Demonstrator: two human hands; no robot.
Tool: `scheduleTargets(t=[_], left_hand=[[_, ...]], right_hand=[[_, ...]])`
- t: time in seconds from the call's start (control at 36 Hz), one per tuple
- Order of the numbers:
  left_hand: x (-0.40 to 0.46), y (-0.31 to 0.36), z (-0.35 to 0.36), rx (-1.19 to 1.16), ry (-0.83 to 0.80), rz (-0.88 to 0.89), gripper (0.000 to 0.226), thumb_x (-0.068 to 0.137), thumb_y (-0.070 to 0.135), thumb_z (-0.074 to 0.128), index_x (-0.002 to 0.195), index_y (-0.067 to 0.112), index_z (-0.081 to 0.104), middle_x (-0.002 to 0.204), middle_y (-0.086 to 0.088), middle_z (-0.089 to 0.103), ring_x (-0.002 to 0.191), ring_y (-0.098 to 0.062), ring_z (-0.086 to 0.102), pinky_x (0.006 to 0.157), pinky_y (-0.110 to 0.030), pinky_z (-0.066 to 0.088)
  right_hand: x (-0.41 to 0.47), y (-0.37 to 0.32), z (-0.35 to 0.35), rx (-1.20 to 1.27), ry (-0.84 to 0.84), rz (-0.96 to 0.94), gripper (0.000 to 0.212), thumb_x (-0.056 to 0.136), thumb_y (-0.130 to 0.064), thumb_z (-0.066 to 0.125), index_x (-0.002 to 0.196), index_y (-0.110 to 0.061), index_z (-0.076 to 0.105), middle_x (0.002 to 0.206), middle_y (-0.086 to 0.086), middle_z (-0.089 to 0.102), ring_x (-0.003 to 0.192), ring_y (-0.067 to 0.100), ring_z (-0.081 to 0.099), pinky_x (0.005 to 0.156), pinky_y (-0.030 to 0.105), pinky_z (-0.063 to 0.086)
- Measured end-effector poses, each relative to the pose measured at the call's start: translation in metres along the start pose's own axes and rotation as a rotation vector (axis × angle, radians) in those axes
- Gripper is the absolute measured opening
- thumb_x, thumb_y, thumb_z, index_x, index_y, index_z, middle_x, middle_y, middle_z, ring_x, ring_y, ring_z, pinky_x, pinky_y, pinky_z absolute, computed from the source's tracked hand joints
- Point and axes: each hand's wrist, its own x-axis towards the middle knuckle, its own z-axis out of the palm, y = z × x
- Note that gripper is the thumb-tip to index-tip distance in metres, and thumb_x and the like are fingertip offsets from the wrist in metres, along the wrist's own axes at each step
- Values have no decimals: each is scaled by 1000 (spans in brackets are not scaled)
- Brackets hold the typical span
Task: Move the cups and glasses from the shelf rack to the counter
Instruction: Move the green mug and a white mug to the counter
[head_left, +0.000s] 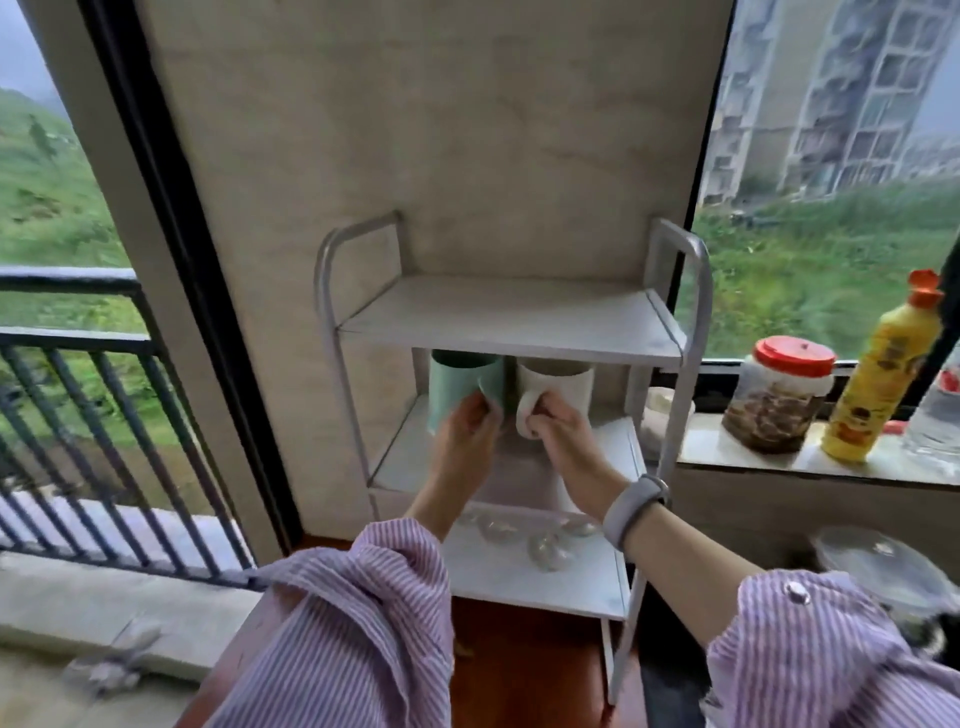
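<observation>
A white three-tier shelf rack (511, 325) stands against the wall. On its middle shelf sit a mint green mug (460, 387) on the left and a white mug (563, 387) on the right. My left hand (467, 434) grips the green mug's handle. My right hand (558, 434) holds the white mug's handle. Both mugs are upright under the bare top shelf. Several clear glasses (545, 551) lie on the bottom shelf, partly hidden by my forearms.
To the right, a stone ledge (737, 457) carries a red-lidded jar (776, 395), a yellow bottle (883, 374) and a clear bottle (940, 410). A clear lidded container (883, 571) sits lower right. A dark balcony railing (78, 415) lies to the left.
</observation>
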Motion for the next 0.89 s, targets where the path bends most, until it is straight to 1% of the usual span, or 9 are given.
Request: scheduleTargets(t=[0.11, 0.17, 0.22, 0.36, 0.47, 0.53, 0.58, 0.67, 0.89], left_hand=[[4, -3, 2, -74, -4, -43, 18, 93, 11, 46, 77, 11, 54, 77, -11, 55, 74, -24, 52, 70, -36, 44], [4, -2, 2, -62, 26, -55, 14, 92, 12, 47, 82, 3, 52, 79, -15, 53, 75, -27, 50, 70, -40, 43], [3, -3, 0, -16, 69, -63, 18, 91, 13, 49, 83, -2, 50, 77, -16, 51, 72, -26, 48, 65, -36, 40], [-11, -6, -17, 32, 79, -62, 28, 94, 26, 43, 67, 20, 43, 59, 4, 46, 54, -10, 42, 48, -19, 33], [-32, -3, -28, 57, 58, -31, 31, 95, 31, 40, 67, 19, 43, 57, 3, 43, 52, -11, 39, 53, -30, 33], [-44, -1, -29, 66, 61, -16, 30, 95, 34, 40, 71, 17, 47, 61, 3, 49, 55, -13, 45, 55, -34, 39], [-59, 0, -29, 65, 111, 2, 26, 95, 36, 39, 77, 19, 49, 67, 4, 54, 60, -12, 52, 59, -34, 45], [-80, -1, -28, 65, 207, 17, 22, 94, 37, 39, 83, 23, 51, 71, 8, 58, 65, -8, 55, 62, -31, 47], [-122, 15, -32, -14, 334, 77, 21, 95, 34, 37, 76, 32, 46, 70, 5, 50, 60, -10, 46, 54, -29, 40]], right_hand=[[3, 5, -1, 19, 36, 54, 21, 83, -4, 43, 68, -19, 44, 69, 2, 42, 69, 16, 39, 64, 28, 33], [1, 6, -3, 41, 63, 99, 17, 85, -9, 43, 70, -18, 44, 71, 5, 42, 71, 18, 40, 68, 33, 35], [-2, 6, -7, 84, 94, 141, 18, 86, -14, 42, 69, -17, 44, 67, 5, 41, 68, 18, 39, 69, 35, 36], [-13, 6, -17, 184, 113, 196, 28, 91, -22, 44, 65, -16, 49, 57, 0, 38, 51, 13, 34, 55, 26, 35], [-28, 9, -19, 221, 108, 224, 28, 92, -30, 47, 68, -16, 50, 55, -4, 41, 49, 12, 36, 43, 21, 33], [-39, 12, -18, 227, 124, 216, 31, 91, -30, 49, 63, -16, 48, 43, -8, 41, 42, 10, 35, 41, 22, 33], [-50, 13, -18, 206, 134, 199, 35, 91, -29, 48, 59, -17, 44, 33, -11, 36, 36, 9, 32, 44, 25, 33], [-67, 12, -20, 181, 118, 169, 40, 93, -30, 44, 56, -18, 40, 31, -10, 33, 32, 7, 30, 51, 30, 32], [-122, 10, -32, 107, 48, 47, 46, 94, -27, 42, 49, -21, 40, 33, -10, 36, 33, 7, 31, 49, 30, 31]])
